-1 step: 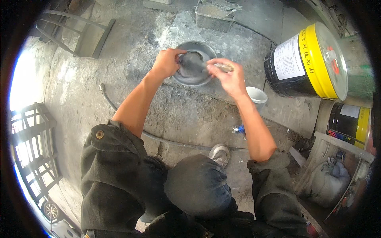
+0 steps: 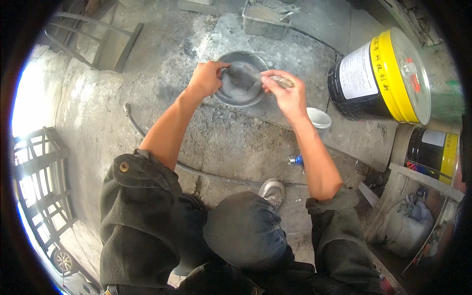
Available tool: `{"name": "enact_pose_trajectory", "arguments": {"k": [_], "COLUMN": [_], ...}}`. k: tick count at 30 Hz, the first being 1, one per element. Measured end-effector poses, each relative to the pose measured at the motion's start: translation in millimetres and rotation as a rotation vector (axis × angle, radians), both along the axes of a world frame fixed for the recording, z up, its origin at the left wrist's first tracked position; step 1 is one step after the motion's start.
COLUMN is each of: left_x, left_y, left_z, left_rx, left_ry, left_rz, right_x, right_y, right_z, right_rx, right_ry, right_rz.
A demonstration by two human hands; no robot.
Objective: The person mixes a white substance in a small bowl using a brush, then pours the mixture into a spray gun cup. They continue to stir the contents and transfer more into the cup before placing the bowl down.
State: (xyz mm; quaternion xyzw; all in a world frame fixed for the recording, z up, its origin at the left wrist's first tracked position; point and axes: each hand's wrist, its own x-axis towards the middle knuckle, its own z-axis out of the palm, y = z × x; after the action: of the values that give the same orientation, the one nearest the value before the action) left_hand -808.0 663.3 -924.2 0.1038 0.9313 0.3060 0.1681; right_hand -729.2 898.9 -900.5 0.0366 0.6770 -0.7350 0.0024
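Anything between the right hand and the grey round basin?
Nothing visible. The bare right hand holds a pale-handled tool whose blurred end is over the grey round basin, at its right side. The round white tub stands farther right and nearer the person, outside that gap.

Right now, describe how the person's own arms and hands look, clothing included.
The left sleeve and right sleeve are dark, loose cloth, pushed up; the left carries a round, brass-coloured snap. The left hand and right hand are bare, without gloves.
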Motion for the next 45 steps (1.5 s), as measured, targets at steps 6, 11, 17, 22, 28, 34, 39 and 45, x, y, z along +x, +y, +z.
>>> {"name": "enact_pose_trajectory", "arguments": {"k": [6, 11, 17, 22, 28, 34, 39, 45], "left_x": [5, 7, 10, 14, 18, 22, 18, 5], "left_y": [0, 2, 5, 5, 5, 20, 16, 0], "left_z": [-3, -4, 3, 3, 17, 42, 19, 40], "left_rx": [-0.023, -0.050, 0.019, -0.027, -0.035, -0.170, -0.097, 0.033], "left_ry": [0.058, 0.029, 0.019, 0.065, 0.095, 0.498, 0.242, 0.249], "left_rz": [0.046, 0.033, 0.063, 0.063, 0.050, -0.080, 0.141, 0.154], "right_x": [18, 18, 18, 20, 19, 29, 43, 56], "right_y": [0, -15, -5, -12, 1, 18, 25, 22], "right_z": [-7, 0, -12, -7, 1, 21, 17, 13], "right_rx": [0.461, -0.007, 0.120, 0.301, -0.138, -0.150, -0.150, -0.046], "right_ry": [-0.029, -0.179, -0.061, -0.134, -0.151, -0.130, -0.207, -0.136], "right_rz": [-0.071, 0.003, -0.228, -0.080, -0.243, -0.425, -0.468, -0.374]}}
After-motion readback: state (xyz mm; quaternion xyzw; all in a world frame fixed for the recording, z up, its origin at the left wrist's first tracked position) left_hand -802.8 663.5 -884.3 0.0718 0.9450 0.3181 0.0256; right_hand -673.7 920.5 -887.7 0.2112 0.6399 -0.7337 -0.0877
